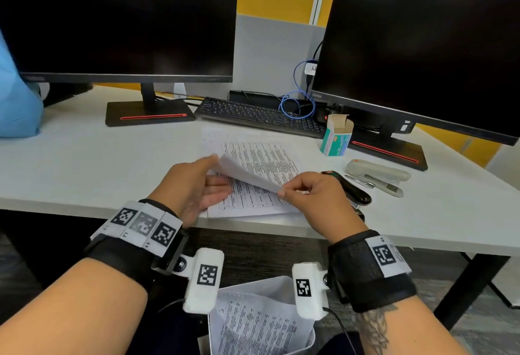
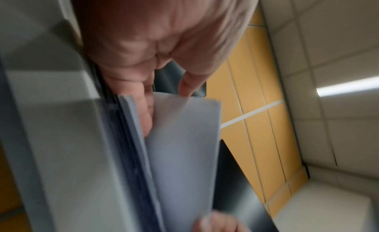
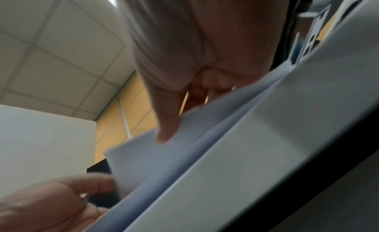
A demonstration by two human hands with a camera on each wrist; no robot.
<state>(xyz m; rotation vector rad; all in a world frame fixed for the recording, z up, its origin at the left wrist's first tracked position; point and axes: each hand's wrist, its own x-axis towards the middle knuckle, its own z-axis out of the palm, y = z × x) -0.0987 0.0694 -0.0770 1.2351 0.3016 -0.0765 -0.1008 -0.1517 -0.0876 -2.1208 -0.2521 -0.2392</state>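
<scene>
A stack of printed papers [image 1: 261,155] lies on the white desk [image 1: 112,163] in front of me. Its top sheet [image 1: 247,173] is lifted and curled. My right hand [image 1: 282,193] pinches that sheet's near right corner between thumb and forefinger. My left hand [image 1: 219,174] has straight fingers under the lifted sheet, lying on the page below, with the thumb touching the sheet's far left corner. In the left wrist view the sheet [image 2: 184,146] stands between thumb and fingers [image 2: 145,115]. In the right wrist view the thumb [image 3: 168,131] presses on the sheet [image 3: 164,157].
Right of the papers lie a black handheld tool [image 1: 351,188], a beige stapler [image 1: 377,170] and an open staple box [image 1: 336,136]. A keyboard [image 1: 259,115] and two dark monitors [image 1: 118,17] stand behind. More printed sheets [image 1: 261,321] rest below the desk edge, between my wrists.
</scene>
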